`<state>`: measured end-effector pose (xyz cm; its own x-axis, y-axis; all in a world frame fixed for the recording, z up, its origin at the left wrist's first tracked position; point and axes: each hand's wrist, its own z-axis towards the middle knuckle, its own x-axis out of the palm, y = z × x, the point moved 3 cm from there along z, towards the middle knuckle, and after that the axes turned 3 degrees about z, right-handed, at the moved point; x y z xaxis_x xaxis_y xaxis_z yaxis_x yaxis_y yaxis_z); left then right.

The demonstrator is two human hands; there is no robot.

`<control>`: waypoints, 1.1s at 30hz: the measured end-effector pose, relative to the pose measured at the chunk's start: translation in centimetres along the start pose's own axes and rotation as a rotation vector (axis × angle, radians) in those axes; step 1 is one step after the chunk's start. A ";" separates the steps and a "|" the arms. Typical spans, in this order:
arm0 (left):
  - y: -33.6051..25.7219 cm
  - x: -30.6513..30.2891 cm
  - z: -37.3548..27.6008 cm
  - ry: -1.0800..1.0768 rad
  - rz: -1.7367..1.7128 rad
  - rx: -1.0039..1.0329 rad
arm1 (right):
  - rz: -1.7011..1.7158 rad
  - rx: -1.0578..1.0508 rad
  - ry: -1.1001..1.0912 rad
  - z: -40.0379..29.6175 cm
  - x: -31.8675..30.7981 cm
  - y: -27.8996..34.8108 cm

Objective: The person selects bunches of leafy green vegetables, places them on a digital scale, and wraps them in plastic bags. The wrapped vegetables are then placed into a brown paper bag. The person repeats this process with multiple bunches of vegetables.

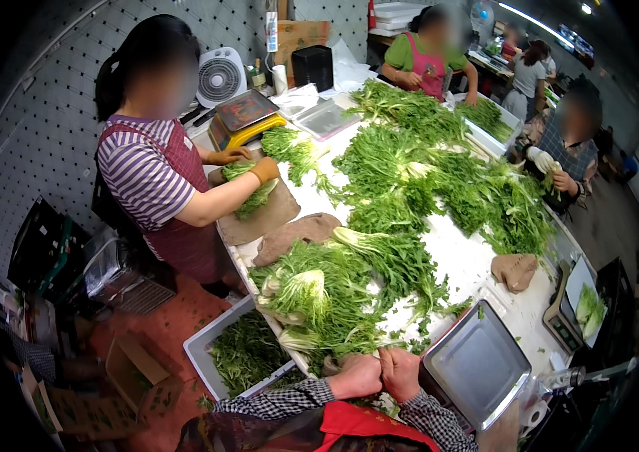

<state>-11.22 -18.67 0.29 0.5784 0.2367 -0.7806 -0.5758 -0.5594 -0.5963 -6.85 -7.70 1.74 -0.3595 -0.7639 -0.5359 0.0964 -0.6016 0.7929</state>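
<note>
My left hand point(356, 376) and my right hand point(399, 374) meet at the near edge of the white table point(460, 248), fingers curled in. Whether anything is pinched between them is hidden. Just beyond lies a heap of frilly leafy greens point(347, 299), with a pale-hearted head of curly endive point(308, 291) on top. A brown cloth point(330, 366) shows partly beside my left hand. To the right of my right hand stands a scale with a metal tray point(480, 361), a leaf scrap on its rim.
A white crate of greens point(223, 376) stands below the table's left edge. A gloved person point(150, 169) handles greens on a brown cloth, near a yellow scale point(246, 127). Two people point(426, 62) work across the table. Another scale point(562, 316) stands right; a cardboard box point(133, 367) is on the floor.
</note>
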 end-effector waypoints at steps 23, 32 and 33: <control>6.4 -4.9 2.9 -0.509 -2.102 -0.396 | 1.208 0.582 0.116 -3.0 -4.2 -2.9; 5.5 -1.5 1.1 -0.154 -1.827 -0.321 | 0.738 0.477 -0.196 0.2 -6.8 -0.9; 5.6 -0.8 0.6 -0.118 -1.686 -0.366 | 0.598 0.460 -0.243 0.5 -7.3 -0.7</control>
<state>-15.26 -21.51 -2.56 0.3070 0.7473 0.5893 0.7305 0.2119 -0.6492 -4.76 -1.56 5.22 -0.5655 -0.8229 0.0551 -0.0373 0.0923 0.9950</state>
